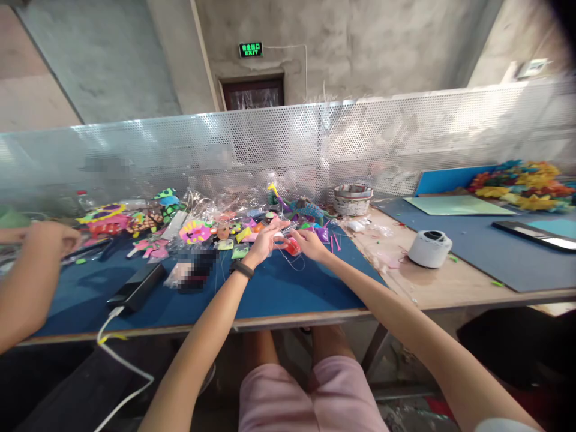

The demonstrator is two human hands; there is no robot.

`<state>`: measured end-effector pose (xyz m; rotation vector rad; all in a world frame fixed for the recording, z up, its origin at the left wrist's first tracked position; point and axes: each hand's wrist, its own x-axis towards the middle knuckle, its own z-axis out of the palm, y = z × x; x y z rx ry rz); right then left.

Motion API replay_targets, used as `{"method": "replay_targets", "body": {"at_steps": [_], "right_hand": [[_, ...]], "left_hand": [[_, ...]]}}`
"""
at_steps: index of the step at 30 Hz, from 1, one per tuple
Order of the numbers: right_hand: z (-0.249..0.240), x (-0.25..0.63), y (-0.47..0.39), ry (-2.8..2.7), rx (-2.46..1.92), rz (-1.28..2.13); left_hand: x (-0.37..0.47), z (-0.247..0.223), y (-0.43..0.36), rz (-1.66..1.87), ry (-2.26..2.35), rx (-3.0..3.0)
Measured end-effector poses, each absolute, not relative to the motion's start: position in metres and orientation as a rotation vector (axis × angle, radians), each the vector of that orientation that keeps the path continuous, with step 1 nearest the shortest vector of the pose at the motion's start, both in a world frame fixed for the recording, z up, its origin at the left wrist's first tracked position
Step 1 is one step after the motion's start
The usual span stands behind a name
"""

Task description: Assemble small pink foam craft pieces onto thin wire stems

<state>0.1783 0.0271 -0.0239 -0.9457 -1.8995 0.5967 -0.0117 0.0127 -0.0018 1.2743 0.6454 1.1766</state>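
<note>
My left hand, with a dark band on its wrist, is over the blue mat, its fingers bent together at thin clear strands. Close against it on the right, my right hand has its fingertips pinched at the same spot. A small red piece shows between the two hands, and a thin looped line hangs below it. What exactly each hand pinches is too small to make out. Just behind the hands lie colourful soft pieces and a purple piece.
Another person's arm reaches in at the left. A black power bank with a white cable lies on the mat. Felt shapes and plastic bags crowd the back. Rightward are a basket, a white roll and a black case.
</note>
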Motion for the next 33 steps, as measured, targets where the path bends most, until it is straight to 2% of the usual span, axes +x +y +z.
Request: {"method": "replay_targets", "body": {"at_steps": [7, 11, 21, 29, 33], "right_hand": [[-0.029, 0.174, 0.031, -1.674, -0.768, 1.133], [-0.033, 0.177, 0.039, -1.55, -0.763, 1.211], [-0.028, 0.182, 0.036, -1.626, -0.738, 0.691], [-0.019, 0.191, 0.019, -1.958, -0.864, 0.152], [-0.018, 0.191, 0.015, -2.141, -0.774, -0.125]], "left_hand": [[-0.006, -0.011, 0.016, 1.103, 0.709, 1.375], [-0.003, -0.011, 0.013, 1.088, 0.801, 1.462], [0.005, -0.006, 0.002, 1.085, 0.963, 1.532], [0.003, -0.015, 0.01, 1.021, 1.034, 1.414], [0.001, -0.017, 0.011, 1.011, 0.979, 1.333]]}}
